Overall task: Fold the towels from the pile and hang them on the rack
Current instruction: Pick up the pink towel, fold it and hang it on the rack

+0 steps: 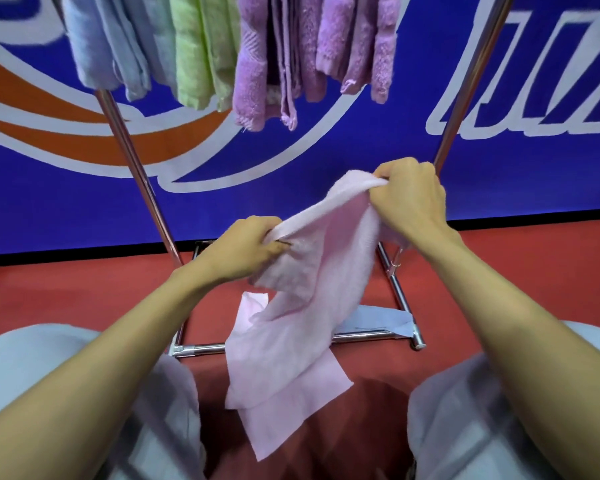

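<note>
A pale pink towel (291, 323) hangs in the air in front of me, its top edge stretched between my hands. My left hand (246, 247) pinches the lower left end of that edge. My right hand (409, 199) grips the higher right end. The rest of the towel droops in loose folds down between my knees. Behind it stands the metal rack (129, 147), with blue (97, 39), green (201, 50) and purple (291, 53) towels hanging from its top. The top bar itself is out of view.
The rack's base frame (368, 337) lies on the red floor just ahead of my knees, with a light blue cloth (381, 318) draped on it. A blue wall banner (326, 157) with white and orange shapes stands close behind.
</note>
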`<move>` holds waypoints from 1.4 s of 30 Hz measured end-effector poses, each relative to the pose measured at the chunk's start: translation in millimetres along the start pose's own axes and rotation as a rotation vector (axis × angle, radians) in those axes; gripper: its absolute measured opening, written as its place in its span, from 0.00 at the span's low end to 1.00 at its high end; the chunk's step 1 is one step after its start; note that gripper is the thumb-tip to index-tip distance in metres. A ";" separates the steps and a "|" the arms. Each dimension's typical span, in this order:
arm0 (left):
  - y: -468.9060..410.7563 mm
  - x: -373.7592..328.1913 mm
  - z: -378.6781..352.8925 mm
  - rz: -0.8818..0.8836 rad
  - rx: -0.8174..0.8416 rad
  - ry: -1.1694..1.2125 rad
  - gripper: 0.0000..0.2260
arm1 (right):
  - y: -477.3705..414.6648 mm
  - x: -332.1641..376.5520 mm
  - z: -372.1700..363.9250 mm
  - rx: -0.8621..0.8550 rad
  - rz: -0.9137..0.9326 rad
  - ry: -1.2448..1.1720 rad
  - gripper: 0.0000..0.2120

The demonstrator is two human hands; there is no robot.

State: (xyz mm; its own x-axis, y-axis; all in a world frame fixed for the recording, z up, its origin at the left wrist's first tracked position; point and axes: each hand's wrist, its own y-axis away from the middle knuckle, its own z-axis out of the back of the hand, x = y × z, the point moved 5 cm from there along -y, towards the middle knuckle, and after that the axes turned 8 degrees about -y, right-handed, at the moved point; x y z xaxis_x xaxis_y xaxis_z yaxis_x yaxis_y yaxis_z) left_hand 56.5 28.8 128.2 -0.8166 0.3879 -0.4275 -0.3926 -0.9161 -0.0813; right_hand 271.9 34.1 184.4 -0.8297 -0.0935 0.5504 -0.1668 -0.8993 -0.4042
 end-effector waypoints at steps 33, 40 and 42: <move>-13.2 33.8 28.2 0.141 -0.100 -0.201 0.15 | 8.8 -40.4 -38.5 0.675 -0.027 0.268 0.30; -7.1 37.1 31.6 0.227 -0.159 -0.161 0.14 | 10.5 -25.6 -30.4 0.744 -0.023 -0.074 0.21; -7.1 37.1 31.9 0.255 -0.172 -0.131 0.15 | 12.2 -26.2 -31.5 0.741 -0.110 -0.197 0.22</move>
State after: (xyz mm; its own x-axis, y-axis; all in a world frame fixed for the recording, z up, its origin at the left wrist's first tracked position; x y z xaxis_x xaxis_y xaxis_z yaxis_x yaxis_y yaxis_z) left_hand 15.5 52.9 141.6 -0.9312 0.1437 -0.3351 -0.1007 -0.9847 -0.1424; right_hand 274.8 39.0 142.1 -0.7075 0.0012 0.7067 0.2150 -0.9522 0.2169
